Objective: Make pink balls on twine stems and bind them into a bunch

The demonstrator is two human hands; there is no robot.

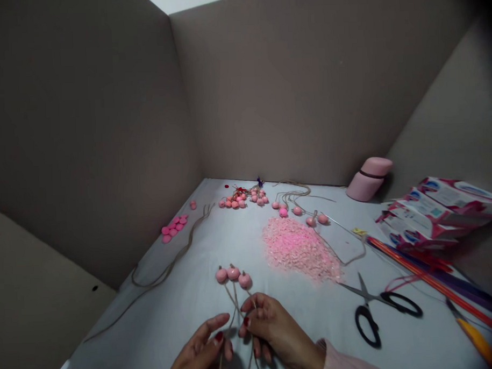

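Observation:
Three pink round beads (233,272) lie side by side on the white tabletop, with a small knot showing on top of each. Brown twine strands (229,295) run from them toward me and cross between my hands. My right hand (277,330) is closed, pinching the twine between thumb and fingers just below the beads. On the other side, my left hand (205,347) has its thumb and fingertips closed about a strand lower down, its index finger reaching toward the crossing. The strand ends hang below, partly hidden by the fingers.
Right of my hands lie black-handled scissors (367,301), a pink granule heap (299,247), a yellow cutter (475,338) and pink-white boxes (436,210). A pink flask (369,179) stands behind. Long twine (168,270) and flat pink pieces (174,228) lie left; bead clusters (234,201) sit farther back.

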